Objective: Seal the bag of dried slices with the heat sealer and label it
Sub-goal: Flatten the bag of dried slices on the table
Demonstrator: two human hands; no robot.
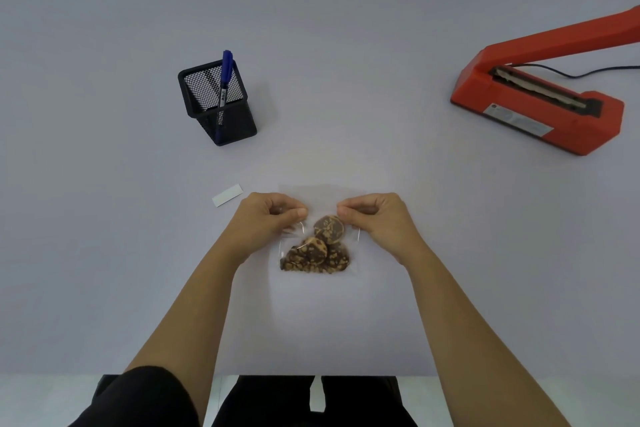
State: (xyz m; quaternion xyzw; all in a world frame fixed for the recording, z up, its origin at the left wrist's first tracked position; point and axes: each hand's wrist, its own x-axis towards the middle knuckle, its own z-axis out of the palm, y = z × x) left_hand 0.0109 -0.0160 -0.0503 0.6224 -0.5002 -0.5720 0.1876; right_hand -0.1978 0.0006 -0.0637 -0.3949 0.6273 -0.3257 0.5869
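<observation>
A clear plastic bag lies flat on the table in front of me, with several brown speckled dried slices gathered at its near end. My left hand pinches the bag's left side with curled fingers. My right hand pinches its right side the same way. The bag's far end extends past my fingers and rests on the table. A red heat sealer stands at the far right with its arm raised. A small white label lies just left of my left hand.
A black mesh pen holder with a blue marker in it stands at the far left of centre. A dark cord runs off behind the sealer to the right. The pale table's near edge is close to my body.
</observation>
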